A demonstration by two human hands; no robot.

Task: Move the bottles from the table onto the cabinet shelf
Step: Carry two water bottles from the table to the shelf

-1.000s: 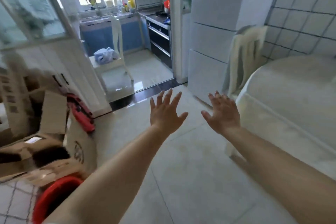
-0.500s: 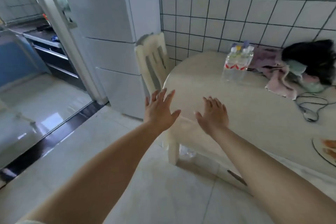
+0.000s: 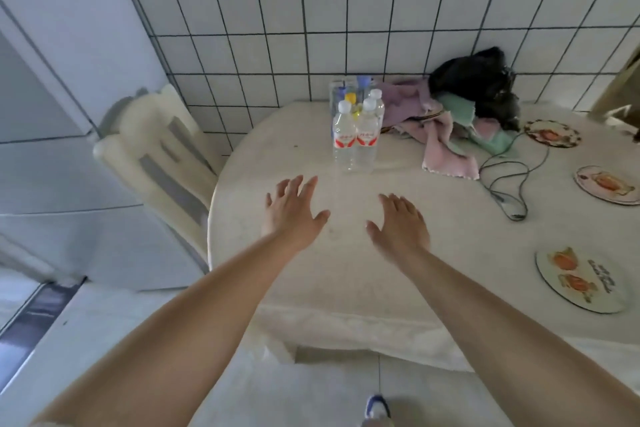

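Several clear plastic bottles (image 3: 356,130) stand in a tight cluster near the far side of a round white table (image 3: 284,156), against the tiled wall. The front ones have white caps and red-and-white labels; those behind show blue and yellow caps. My left hand (image 3: 292,210) hovers over the table in front of the bottles, fingers spread, holding nothing. My right hand (image 3: 398,225) is beside it, also spread and empty. Both hands are a short way from the bottles and do not touch them. No cabinet shelf is in view.
A cream chair (image 3: 162,159) stands at the table's left, beside a white fridge (image 3: 62,107). Crumpled pastel cloths (image 3: 446,139), a black bag (image 3: 481,83), a cable (image 3: 502,184) and round patterned mats (image 3: 581,279) lie on the table's right half.
The view has swung from the kitchen doorway round to the table and closer in. Both spread hands have come forward over the tabletop toward the bottles.
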